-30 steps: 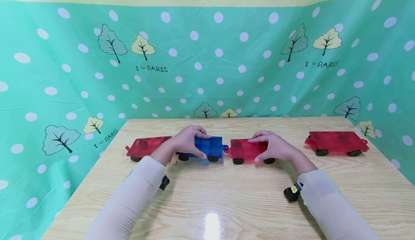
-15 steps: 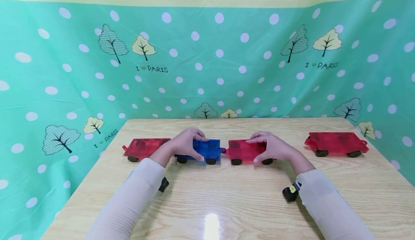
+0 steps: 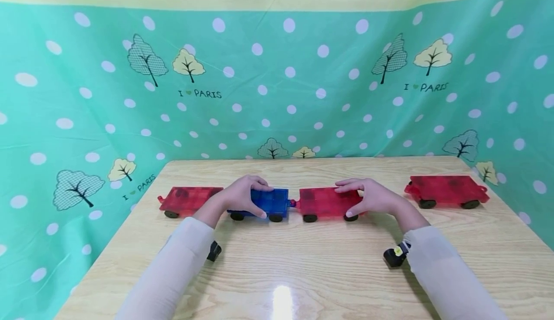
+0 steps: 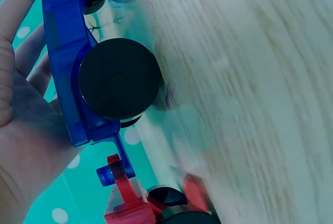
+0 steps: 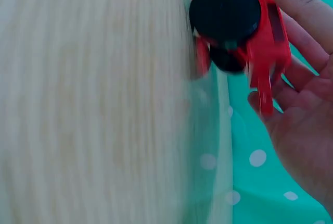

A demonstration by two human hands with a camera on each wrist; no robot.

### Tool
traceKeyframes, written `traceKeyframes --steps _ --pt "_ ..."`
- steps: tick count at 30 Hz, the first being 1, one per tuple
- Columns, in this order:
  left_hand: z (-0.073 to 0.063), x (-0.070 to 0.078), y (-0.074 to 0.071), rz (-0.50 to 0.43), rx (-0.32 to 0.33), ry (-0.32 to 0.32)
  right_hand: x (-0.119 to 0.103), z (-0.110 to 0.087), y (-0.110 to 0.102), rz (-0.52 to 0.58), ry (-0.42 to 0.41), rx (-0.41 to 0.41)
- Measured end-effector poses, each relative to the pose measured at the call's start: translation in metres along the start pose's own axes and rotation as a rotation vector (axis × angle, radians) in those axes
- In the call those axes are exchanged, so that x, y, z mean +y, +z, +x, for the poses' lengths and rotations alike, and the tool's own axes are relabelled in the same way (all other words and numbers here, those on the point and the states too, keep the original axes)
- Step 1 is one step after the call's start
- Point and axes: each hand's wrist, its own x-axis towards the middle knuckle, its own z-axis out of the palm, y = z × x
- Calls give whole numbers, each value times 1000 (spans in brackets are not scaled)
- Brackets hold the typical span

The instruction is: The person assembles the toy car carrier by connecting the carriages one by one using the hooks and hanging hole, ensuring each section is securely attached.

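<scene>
My left hand [image 3: 242,197] grips a translucent blue toy train car [image 3: 277,202] from above, thumb on the near side. Against the blue car's right end stands a red toy train car [image 3: 318,200], their couplers meeting. My right hand [image 3: 374,197] straddles this red car's right half, thumb near its front edge and fingers over the top. Left of the blue car is another red car [image 3: 183,200], partly behind my left wrist. In the left wrist view, a blue coupler [image 4: 122,159] overlaps a red coupler [image 4: 125,185].
A third red car [image 3: 450,189] stands apart at the table's right side. The wooden table [image 3: 303,262] ends at a green dotted cloth [image 3: 277,104] behind. Black wrist cameras, one being the right camera [image 3: 395,257], hang low beneath both forearms.
The joined row has slid slightly left, with the left hand still on the blue car. My right hand has shifted right along its red car. The far-right car stays put.
</scene>
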Motion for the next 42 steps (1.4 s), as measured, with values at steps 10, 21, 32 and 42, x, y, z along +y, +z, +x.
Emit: traceKeyframes --steps 10,21,32,42 --pt "-7 -5 -3 -15 14 -15 5 -17 -7 117 15 154" --pt "-9 -10 -3 -15 9 -25 8 -41 -16 148 -40 274" --pt "-10 -8 -3 -9 11 -29 4 -60 -27 126 -119 380" --pt "-10 -8 -3 -13 12 -34 9 -83 -42 98 -53 429"
